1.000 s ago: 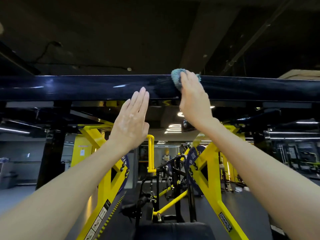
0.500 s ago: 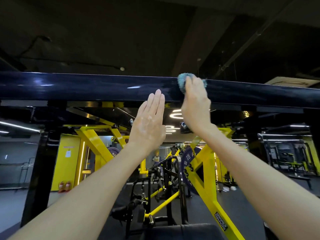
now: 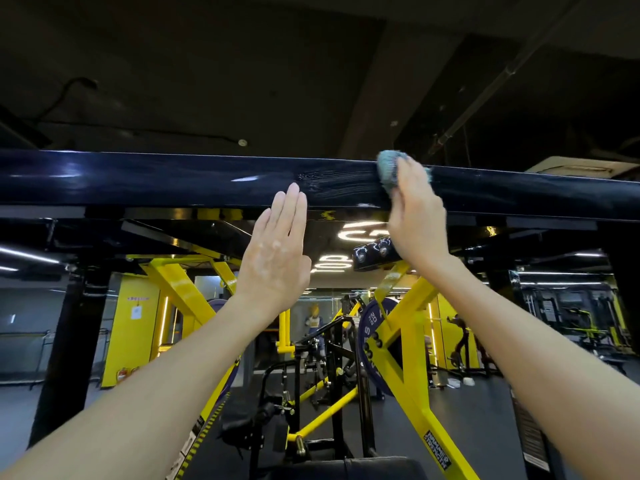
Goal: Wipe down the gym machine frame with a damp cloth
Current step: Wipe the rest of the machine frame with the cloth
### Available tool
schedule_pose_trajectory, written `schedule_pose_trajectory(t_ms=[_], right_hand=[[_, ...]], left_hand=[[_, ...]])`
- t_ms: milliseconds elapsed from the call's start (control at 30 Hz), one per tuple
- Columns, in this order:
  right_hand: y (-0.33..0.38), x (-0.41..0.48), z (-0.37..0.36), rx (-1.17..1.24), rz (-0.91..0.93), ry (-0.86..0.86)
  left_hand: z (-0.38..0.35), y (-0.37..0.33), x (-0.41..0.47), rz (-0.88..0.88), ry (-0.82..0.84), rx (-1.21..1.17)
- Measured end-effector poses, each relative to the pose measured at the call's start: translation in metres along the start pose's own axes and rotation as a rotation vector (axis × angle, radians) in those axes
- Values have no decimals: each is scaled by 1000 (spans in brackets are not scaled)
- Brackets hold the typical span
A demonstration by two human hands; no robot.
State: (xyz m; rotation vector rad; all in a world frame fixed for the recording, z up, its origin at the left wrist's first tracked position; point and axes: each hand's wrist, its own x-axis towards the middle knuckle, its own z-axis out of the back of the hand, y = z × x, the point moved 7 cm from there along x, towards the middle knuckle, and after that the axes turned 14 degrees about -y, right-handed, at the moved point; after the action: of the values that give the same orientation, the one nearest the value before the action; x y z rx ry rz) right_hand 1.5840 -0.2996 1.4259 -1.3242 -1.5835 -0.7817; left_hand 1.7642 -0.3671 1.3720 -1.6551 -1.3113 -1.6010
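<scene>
A glossy black crossbar (image 3: 173, 180) of the gym machine frame runs overhead across the whole view. My right hand (image 3: 417, 216) holds a bunched blue-grey cloth (image 3: 385, 168) against the bar right of centre, fingers bent over it. Wet streaks (image 3: 332, 183) show on the bar just left of the cloth. My left hand (image 3: 277, 254) is raised flat with straight fingers together, its fingertips in front of the bar's lower edge. Whether they touch it I cannot tell.
Below the bar stand yellow machine arms (image 3: 401, 348) with a weight plate (image 3: 369, 344). A black upright post (image 3: 69, 341) is at the left and another (image 3: 623, 306) at the right. A black seat pad (image 3: 346, 469) lies at the bottom. Pipes run along the dark ceiling above.
My right hand has slid the cloth to the right along the crossbar, leaving wet streaks behind it. My left hand has stayed flat and followed rightward.
</scene>
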Motion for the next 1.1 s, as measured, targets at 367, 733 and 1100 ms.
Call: schedule_pose_trajectory(t_ms=[367, 733, 1100], right_hand=[[108, -10, -60, 141, 123, 62], [23, 11, -17, 31, -11, 75], [116, -11, -59, -24, -35, -59]], left_hand=[[-2, 3, 0, -30, 30, 49], [28, 52, -14, -20, 77, 145], [50, 143, -19, 51, 23, 187]])
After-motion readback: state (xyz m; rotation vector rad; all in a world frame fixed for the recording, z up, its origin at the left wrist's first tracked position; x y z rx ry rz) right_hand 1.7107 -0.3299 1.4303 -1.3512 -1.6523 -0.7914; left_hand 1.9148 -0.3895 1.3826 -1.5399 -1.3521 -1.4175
